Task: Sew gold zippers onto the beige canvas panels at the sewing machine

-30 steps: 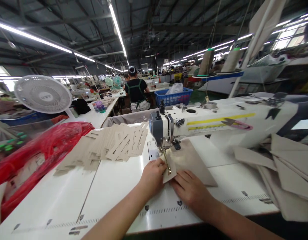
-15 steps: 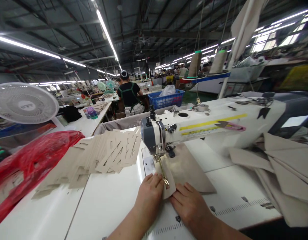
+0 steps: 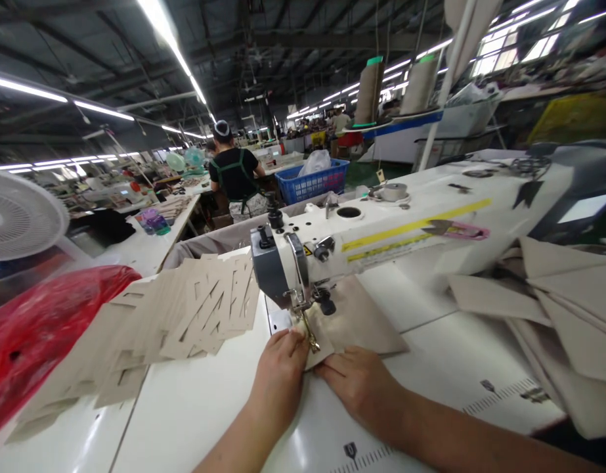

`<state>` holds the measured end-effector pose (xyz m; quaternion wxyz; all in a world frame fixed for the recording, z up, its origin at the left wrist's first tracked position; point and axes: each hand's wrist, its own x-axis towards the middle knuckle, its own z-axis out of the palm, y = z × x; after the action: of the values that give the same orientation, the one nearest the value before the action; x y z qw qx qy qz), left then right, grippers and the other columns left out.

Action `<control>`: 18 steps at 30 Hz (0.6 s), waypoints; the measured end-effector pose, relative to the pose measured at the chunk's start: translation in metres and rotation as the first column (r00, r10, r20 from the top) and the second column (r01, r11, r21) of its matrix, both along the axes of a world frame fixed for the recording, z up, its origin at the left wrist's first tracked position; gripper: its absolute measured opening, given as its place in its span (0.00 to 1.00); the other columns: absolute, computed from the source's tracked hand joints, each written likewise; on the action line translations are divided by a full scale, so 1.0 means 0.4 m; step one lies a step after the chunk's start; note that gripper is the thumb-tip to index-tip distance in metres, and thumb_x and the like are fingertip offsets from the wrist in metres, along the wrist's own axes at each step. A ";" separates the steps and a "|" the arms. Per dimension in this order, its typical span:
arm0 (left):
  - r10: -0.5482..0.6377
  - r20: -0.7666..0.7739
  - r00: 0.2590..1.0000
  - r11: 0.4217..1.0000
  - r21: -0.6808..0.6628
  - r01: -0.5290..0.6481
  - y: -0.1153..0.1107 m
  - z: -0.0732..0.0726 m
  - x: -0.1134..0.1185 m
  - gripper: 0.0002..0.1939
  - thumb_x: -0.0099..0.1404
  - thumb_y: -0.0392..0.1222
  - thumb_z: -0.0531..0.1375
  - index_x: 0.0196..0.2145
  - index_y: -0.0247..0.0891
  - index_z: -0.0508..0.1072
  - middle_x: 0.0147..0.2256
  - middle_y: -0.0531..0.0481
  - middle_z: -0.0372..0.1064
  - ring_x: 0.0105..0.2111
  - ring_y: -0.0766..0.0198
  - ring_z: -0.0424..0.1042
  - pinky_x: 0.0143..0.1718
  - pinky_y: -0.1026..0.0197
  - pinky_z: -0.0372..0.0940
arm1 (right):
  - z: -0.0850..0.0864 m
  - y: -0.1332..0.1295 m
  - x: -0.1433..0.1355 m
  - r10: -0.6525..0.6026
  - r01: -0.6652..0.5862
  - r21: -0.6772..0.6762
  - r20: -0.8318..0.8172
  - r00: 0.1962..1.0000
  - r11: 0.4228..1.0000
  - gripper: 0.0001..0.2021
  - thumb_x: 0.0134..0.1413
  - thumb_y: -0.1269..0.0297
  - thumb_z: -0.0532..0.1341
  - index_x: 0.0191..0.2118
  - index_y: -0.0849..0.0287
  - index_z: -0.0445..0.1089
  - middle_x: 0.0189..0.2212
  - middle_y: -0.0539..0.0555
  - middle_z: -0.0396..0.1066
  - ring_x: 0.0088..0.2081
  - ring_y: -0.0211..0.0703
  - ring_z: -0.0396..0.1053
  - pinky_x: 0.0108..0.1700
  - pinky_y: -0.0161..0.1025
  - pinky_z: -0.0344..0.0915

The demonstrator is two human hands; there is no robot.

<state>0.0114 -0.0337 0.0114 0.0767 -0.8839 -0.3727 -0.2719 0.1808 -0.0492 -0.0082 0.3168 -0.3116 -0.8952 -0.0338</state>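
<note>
A beige fabric piece [image 3: 319,353] with a gold metal zipper [image 3: 310,335] lies under the needle area of a white sewing machine [image 3: 401,226]. My left hand [image 3: 281,368] presses on its left side, fingers together close to the needle. At its lower right edge, my right hand [image 3: 359,381] pinches the fabric with bent fingers. A larger beige panel [image 3: 366,315] extends beneath and to the right of the zipper piece. The zipper pull hangs toward me, between both hands. The needle tip is too small to make out.
Beige cut-out pieces [image 3: 155,315] lie fanned at left beside a red plastic bag [image 3: 61,328]. Beige panels [image 3: 568,315] are piled at right. Pink-handled snips [image 3: 460,230] rest on the machine. Ahead are a blue basket [image 3: 312,180] and a seated person [image 3: 236,171].
The camera view has shifted, moving the machine left in view. Both hands and the zipper piece have moved closer to the needle, with less of the piece showing in front.
</note>
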 end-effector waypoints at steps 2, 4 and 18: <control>0.002 0.014 1.000 1.000 -0.007 -0.002 0.012 -0.003 -0.003 0.14 0.60 0.25 0.51 0.41 0.34 0.70 0.37 0.42 0.71 0.37 0.56 0.70 0.39 0.54 0.70 | -0.001 0.014 -0.002 0.004 -0.004 -0.009 0.011 1.000 1.000 0.13 0.61 0.77 0.48 0.33 0.62 0.69 0.26 0.52 0.70 0.27 0.41 0.66 0.31 0.38 0.62; 0.012 0.029 1.000 0.999 -0.037 -0.011 0.022 -0.005 -0.005 0.14 0.59 0.25 0.51 0.40 0.34 0.70 0.35 0.43 0.69 0.36 0.56 0.69 0.37 0.55 0.70 | -0.004 0.027 -0.004 0.001 -0.001 -0.007 0.006 1.000 1.000 0.12 0.60 0.77 0.50 0.33 0.62 0.69 0.26 0.52 0.70 0.26 0.41 0.65 0.30 0.38 0.62; 0.141 0.056 0.988 0.968 -0.217 -0.126 0.031 -0.003 -0.011 0.18 0.53 0.25 0.51 0.38 0.38 0.71 0.37 0.46 0.66 0.37 0.58 0.67 0.39 0.57 0.68 | 0.020 0.055 0.003 -0.099 0.114 0.092 -0.149 0.984 0.989 0.08 0.59 0.73 0.53 0.39 0.60 0.69 0.33 0.55 0.72 0.34 0.44 0.66 0.38 0.42 0.60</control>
<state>0.0068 -0.0213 0.0100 -0.0134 -0.8497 -0.4609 -0.2557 0.1820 -0.0273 -0.0001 0.3935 -0.3445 -0.8492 -0.0728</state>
